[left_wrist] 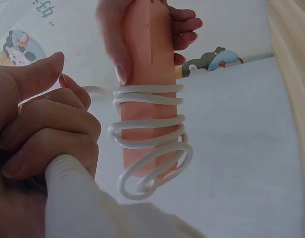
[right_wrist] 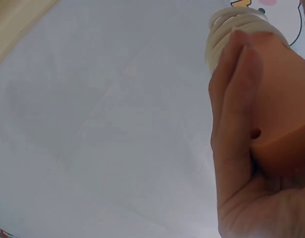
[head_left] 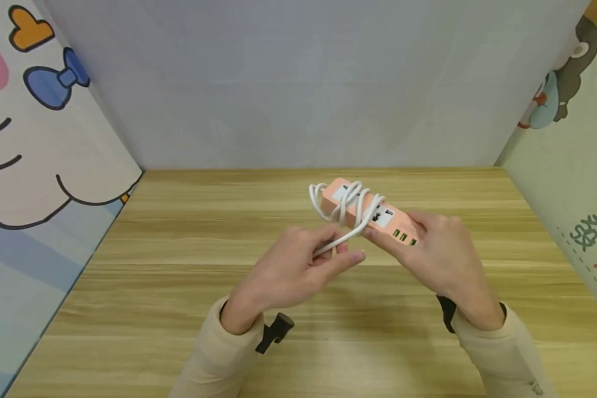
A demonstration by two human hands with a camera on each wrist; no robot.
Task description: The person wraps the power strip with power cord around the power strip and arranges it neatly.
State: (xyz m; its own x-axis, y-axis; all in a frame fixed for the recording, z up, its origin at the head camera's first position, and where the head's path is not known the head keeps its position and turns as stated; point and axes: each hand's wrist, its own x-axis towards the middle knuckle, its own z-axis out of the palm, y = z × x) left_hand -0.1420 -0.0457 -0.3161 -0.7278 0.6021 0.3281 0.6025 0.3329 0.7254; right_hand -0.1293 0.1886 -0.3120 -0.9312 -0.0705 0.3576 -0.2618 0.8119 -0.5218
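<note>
A pink power strip with white sockets and several USB ports is held above the table, tilted. My right hand grips its port end, thumb on one side and fingers on the other. White cable loops several times around the far half of the strip. The cable's loose length runs into my left hand, whose curled fingers hold it beside the strip. From the left wrist, a white plug-like end shows under the curled fingers. In the right wrist view the strip's underside faces the camera.
A wood-grain table lies below both hands. Behind it stands a pale grey backdrop. Cartoon-printed panels flank it, one on the left and one on the right. A black wrist mount sticks out beside the left sleeve.
</note>
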